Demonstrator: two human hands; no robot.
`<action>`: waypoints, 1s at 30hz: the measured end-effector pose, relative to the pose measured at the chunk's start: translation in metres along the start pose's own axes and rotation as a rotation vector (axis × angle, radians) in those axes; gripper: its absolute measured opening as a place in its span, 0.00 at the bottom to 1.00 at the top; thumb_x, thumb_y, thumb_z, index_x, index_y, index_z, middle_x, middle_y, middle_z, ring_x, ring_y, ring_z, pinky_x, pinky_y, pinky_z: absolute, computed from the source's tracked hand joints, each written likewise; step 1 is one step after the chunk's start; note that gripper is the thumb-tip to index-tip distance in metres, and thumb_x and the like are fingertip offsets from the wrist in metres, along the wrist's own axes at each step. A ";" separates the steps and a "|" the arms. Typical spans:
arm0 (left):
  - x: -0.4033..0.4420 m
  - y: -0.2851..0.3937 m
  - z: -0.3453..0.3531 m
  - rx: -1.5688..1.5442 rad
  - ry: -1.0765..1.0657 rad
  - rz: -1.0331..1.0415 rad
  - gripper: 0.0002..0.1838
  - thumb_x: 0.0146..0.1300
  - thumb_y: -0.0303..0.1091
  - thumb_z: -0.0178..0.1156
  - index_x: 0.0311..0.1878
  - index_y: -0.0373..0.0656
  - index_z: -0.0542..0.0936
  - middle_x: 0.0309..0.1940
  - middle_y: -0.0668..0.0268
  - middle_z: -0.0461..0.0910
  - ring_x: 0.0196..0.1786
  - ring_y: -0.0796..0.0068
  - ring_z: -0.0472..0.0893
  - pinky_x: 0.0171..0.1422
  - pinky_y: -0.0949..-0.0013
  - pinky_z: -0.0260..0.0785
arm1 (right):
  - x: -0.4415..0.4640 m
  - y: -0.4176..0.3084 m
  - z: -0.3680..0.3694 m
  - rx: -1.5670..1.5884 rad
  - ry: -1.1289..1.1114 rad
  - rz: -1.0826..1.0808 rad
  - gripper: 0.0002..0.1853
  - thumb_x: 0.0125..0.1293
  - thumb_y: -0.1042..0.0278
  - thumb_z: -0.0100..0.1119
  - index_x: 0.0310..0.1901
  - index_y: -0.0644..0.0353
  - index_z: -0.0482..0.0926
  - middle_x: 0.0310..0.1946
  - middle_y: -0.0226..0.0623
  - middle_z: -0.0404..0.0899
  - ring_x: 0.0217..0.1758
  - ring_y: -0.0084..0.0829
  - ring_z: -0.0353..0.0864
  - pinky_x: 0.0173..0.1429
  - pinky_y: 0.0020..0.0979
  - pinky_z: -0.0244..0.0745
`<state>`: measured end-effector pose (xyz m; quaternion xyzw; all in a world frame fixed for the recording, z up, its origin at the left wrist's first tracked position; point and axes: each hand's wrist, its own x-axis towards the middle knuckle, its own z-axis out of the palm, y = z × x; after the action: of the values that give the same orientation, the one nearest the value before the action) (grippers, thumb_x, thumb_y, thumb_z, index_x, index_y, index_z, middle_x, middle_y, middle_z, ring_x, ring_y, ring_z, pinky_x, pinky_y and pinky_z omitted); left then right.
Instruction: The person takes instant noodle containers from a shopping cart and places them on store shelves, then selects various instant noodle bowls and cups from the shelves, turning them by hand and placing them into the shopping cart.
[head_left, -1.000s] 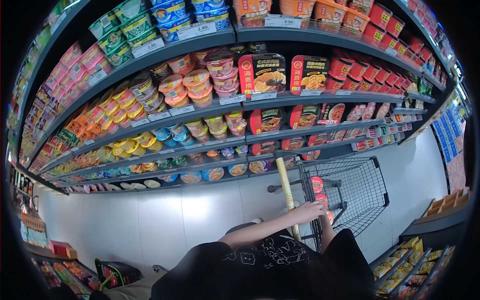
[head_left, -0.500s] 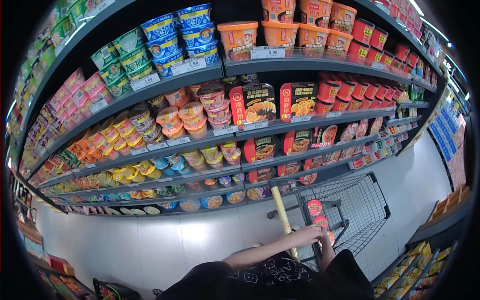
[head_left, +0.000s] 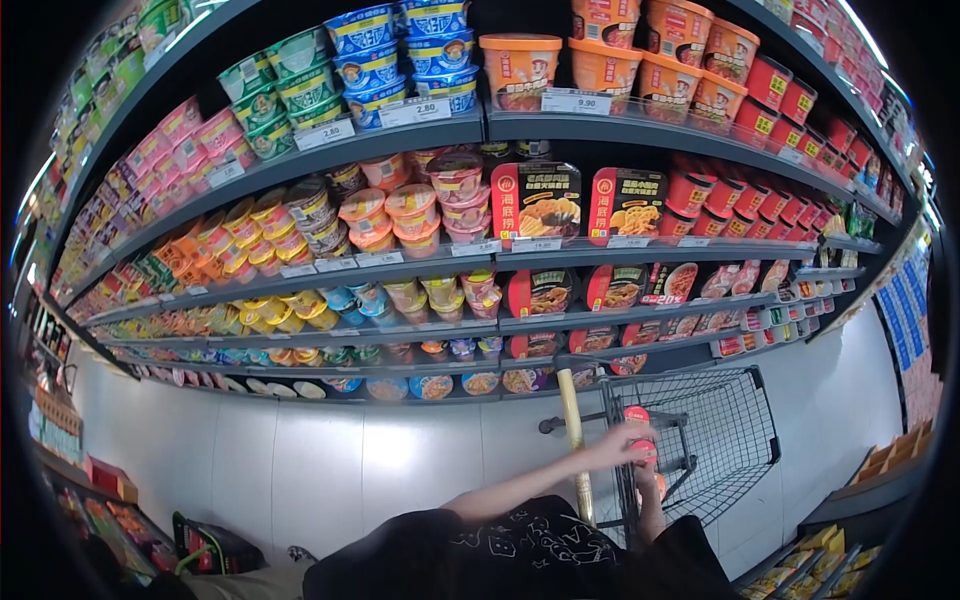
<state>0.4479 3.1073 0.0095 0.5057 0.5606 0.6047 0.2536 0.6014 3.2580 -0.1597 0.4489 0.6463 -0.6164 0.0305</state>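
Note:
My left hand [head_left: 628, 440] reaches across the cart's yellow handle [head_left: 573, 440]. Its blurred, bent fingers lie over or against red round-topped tubs [head_left: 636, 413]. Below it, my right hand [head_left: 650, 490] is raised, its fingers curled at the lower red tub [head_left: 646, 453], which it appears to hold. An orange round piece [head_left: 660, 483] shows beside the right fingers, partly hidden. All this sits at the handle end of the wire shopping cart [head_left: 720, 430].
Shelves of instant noodle cups and bowls [head_left: 365, 60] curve across the front. Black-and-red boxed meals [head_left: 537, 200] stand mid-shelf. A dark basket with a green handle [head_left: 215, 545] is at lower left. Yellow packets [head_left: 800, 560] fill a rack at lower right.
My left hand has moved up, away from the right fingers and onto the red tubs. The shelves have shifted right and slightly up in view.

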 end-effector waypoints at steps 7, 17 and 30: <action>0.048 0.134 -0.242 0.717 1.034 0.284 0.25 0.47 0.28 0.59 0.52 0.39 0.68 0.45 0.64 0.71 0.49 0.71 0.71 0.51 0.69 0.64 | 0.008 -0.017 0.001 -0.016 -0.039 -0.026 0.08 0.53 0.75 0.52 0.36 0.62 0.77 0.24 0.34 0.76 0.24 0.27 0.75 0.24 0.27 0.69; 0.076 0.326 -0.473 1.359 1.473 0.312 0.55 0.38 0.51 0.67 0.63 0.34 0.46 0.47 0.43 0.68 0.51 0.49 0.70 0.54 0.56 0.61 | 0.057 0.029 -0.009 0.041 -0.034 0.062 0.07 0.51 0.75 0.54 0.33 0.56 0.77 0.21 0.27 0.73 0.18 0.21 0.69 0.18 0.23 0.62; 0.084 0.334 -0.460 1.477 1.498 0.235 0.48 0.39 0.61 0.62 0.60 0.44 0.56 0.42 0.47 0.74 0.43 0.51 0.76 0.48 0.57 0.66 | 0.134 0.045 -0.038 -0.306 -0.095 0.010 0.11 0.49 0.75 0.52 0.37 0.60 0.77 0.21 0.37 0.76 0.22 0.35 0.76 0.21 0.35 0.70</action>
<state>0.0925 2.9059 0.4133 0.0835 0.7502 0.2918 -0.5874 0.5687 3.3543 -0.2646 0.4127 0.7281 -0.5312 0.1319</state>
